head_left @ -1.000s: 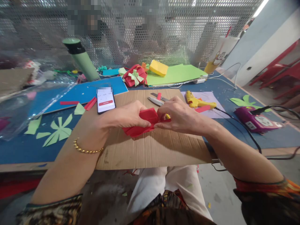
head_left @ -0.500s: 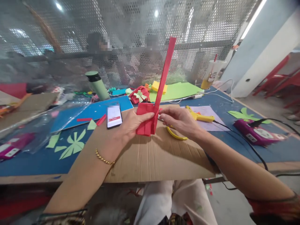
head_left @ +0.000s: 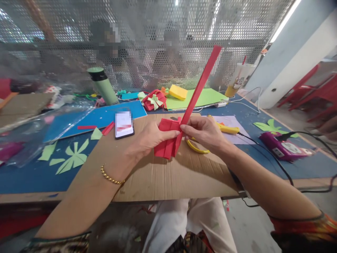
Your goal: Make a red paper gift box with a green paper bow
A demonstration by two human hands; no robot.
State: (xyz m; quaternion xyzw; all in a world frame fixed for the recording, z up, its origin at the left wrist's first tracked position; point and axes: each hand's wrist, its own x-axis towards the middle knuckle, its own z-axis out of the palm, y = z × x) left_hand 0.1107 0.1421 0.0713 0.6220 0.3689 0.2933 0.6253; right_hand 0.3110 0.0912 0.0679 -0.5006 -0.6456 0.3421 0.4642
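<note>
My left hand [head_left: 150, 138] gripped a red folded piece [head_left: 164, 149] just above the middle of the cardboard [head_left: 171, 182], thumb flat across its front and the fingers mostly out of sight behind it. My right hand [head_left: 204, 131] pinched a red strip [head_left: 202, 84] between thumb and forefinger, low down, right where it met the folded piece's edge; whether the two were joined there I could not tell. The strip slanted up and away from me, its long upper end free. Both looked like paper or thin card: next to no weight, stiff enough to stand, yet easy to crease or crush. To my mind the layered folds were the sound place to hold, pressed flat rather than squeezed, and the strip was best taken near its base, since a grip far up would have let it bend. Just beyond my right hand lay the yellow handle [head_left: 197, 150] of a cutting tool, and past it a yellow glue gun [head_left: 229, 129] on a lilac sheet [head_left: 244, 139]. A phone [head_left: 123, 123] lay left of my hands, with a pale green cutout [head_left: 73, 158] farther out on the blue surface [head_left: 21, 181].
</note>
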